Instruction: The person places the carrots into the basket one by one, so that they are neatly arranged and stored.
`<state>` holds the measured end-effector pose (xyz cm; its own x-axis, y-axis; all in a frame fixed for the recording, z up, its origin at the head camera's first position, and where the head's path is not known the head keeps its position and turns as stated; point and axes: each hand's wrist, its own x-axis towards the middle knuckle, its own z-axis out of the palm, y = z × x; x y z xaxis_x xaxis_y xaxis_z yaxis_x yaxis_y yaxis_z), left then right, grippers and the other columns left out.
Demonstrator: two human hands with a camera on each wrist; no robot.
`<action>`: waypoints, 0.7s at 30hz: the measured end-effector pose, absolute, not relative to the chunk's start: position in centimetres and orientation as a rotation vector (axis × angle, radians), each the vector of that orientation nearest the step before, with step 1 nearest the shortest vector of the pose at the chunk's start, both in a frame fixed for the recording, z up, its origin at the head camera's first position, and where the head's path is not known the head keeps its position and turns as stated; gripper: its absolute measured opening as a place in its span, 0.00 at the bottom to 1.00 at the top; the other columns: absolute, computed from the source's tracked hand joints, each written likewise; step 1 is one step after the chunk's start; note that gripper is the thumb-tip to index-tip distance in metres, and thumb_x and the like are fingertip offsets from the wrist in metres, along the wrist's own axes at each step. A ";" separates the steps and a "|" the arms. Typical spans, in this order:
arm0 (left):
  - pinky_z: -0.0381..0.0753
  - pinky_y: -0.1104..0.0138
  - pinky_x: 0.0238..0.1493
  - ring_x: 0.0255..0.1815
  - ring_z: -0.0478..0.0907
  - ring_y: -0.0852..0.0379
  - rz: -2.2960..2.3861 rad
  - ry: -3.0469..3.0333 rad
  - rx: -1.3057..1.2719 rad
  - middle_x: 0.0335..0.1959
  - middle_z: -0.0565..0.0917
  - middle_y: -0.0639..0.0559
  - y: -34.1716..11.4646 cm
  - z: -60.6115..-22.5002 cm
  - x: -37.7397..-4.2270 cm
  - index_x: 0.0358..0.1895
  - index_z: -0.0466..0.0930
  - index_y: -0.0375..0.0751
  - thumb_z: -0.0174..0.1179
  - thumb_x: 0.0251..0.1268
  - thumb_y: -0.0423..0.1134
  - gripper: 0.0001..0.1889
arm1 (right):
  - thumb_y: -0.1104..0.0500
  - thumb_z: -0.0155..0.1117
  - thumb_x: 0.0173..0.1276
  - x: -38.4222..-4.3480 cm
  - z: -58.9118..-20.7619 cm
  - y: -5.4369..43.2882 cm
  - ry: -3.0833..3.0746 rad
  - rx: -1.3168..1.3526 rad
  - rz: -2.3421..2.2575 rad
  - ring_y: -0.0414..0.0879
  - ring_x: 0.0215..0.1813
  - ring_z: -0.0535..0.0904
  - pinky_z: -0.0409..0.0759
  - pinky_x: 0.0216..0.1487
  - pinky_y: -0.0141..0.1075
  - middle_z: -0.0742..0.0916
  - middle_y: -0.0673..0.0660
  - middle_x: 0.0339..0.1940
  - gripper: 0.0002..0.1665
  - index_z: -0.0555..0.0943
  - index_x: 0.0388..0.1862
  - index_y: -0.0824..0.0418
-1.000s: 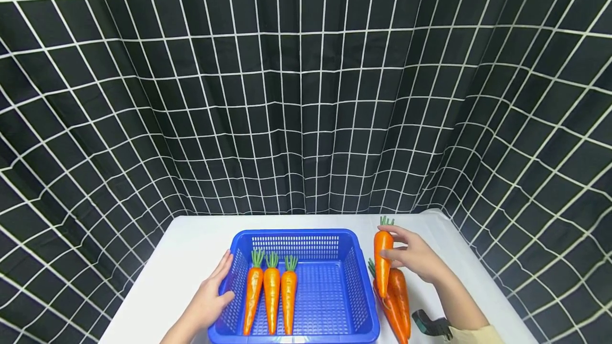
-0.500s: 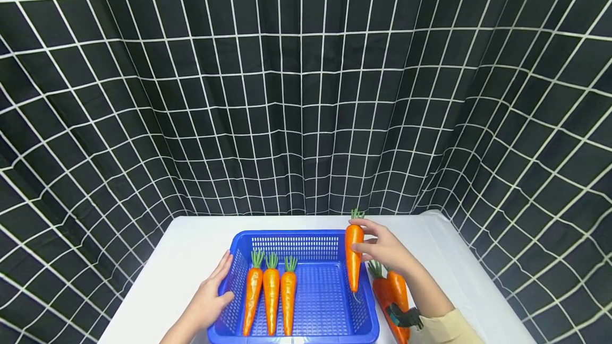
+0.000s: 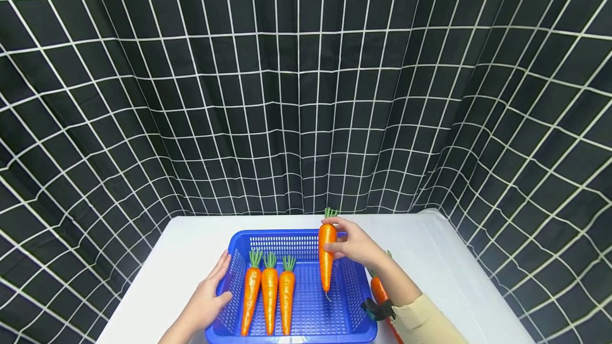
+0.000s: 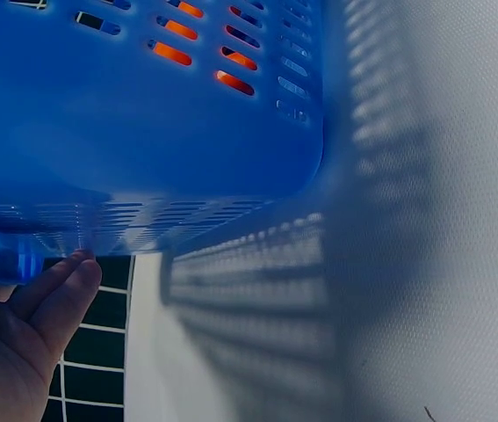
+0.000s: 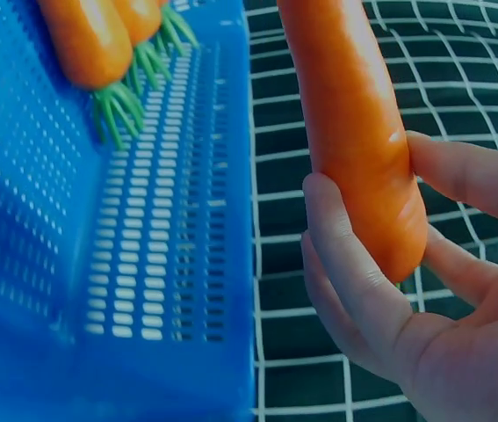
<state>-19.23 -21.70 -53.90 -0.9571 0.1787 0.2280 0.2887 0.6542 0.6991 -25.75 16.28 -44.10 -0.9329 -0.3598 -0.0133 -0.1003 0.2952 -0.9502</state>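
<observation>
My right hand (image 3: 353,242) grips a carrot (image 3: 326,254) near its green top, holding it tip down above the right half of the blue basket (image 3: 311,340). In the right wrist view, thumb and fingers wrap the thick end of that carrot (image 5: 354,132). Side by side in the basket's left half lie three carrots, among them the rightmost carrot (image 3: 287,301). My left hand (image 3: 203,301) touches the basket's left side with its fingers extended. The left wrist view shows those fingertips (image 4: 77,272) against the basket wall (image 4: 143,132).
Right of the basket, more carrots (image 3: 380,290) lie on the white table (image 3: 454,275), mostly hidden behind my right forearm. A black strap device (image 3: 377,309) sits on that wrist. Behind the table hangs a dark curtain (image 3: 287,121) with a white grid.
The right hand has carried its carrot left, from over the carrots on the table to over the basket. The left hand and the three carrots in the basket have stayed put.
</observation>
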 end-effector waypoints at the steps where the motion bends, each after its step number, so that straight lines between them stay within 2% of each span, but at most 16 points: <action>1: 0.58 0.44 0.72 0.78 0.57 0.37 -1.194 -2.733 -0.384 0.82 0.54 0.43 -21.7 -53.9 -19.2 0.78 0.58 0.32 0.60 0.51 0.30 0.45 | 0.65 0.70 0.64 -25.8 -44.2 15.9 2.326 -0.440 -1.690 0.57 0.51 0.86 0.89 0.42 0.51 0.79 0.68 0.58 0.34 0.72 0.69 0.59; 7: 0.57 0.45 0.72 0.79 0.56 0.37 -1.211 -2.747 -0.385 0.82 0.53 0.43 -21.7 -53.9 -19.2 0.78 0.57 0.33 0.60 0.52 0.30 0.44 | 0.68 0.70 0.62 -26.0 -44.9 14.1 2.256 -0.476 -1.705 0.54 0.45 0.87 0.89 0.42 0.52 0.80 0.69 0.53 0.34 0.72 0.67 0.63; 14: 0.57 0.44 0.72 0.79 0.55 0.37 -1.215 -2.748 -0.372 0.82 0.53 0.44 -21.7 -53.8 -19.1 0.78 0.57 0.33 0.61 0.51 0.30 0.45 | 0.70 0.66 0.65 -25.8 -45.9 12.6 2.245 -0.474 -1.653 0.53 0.44 0.86 0.89 0.41 0.55 0.77 0.69 0.54 0.30 0.73 0.66 0.63; 21: 0.57 0.44 0.72 0.78 0.56 0.36 -1.188 -2.735 -0.387 0.82 0.53 0.44 -21.7 -53.9 -19.2 0.78 0.57 0.33 0.61 0.51 0.30 0.45 | 0.74 0.68 0.61 -25.3 -46.8 11.6 2.265 -0.446 -1.574 0.57 0.43 0.86 0.88 0.38 0.56 0.77 0.69 0.55 0.29 0.74 0.61 0.62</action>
<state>-19.17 -21.73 -53.87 -0.9579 0.1804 0.2231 0.2862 0.6561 0.6983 -25.30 11.55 -46.84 -0.8909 -0.4428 -0.1011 -0.0596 0.3346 -0.9405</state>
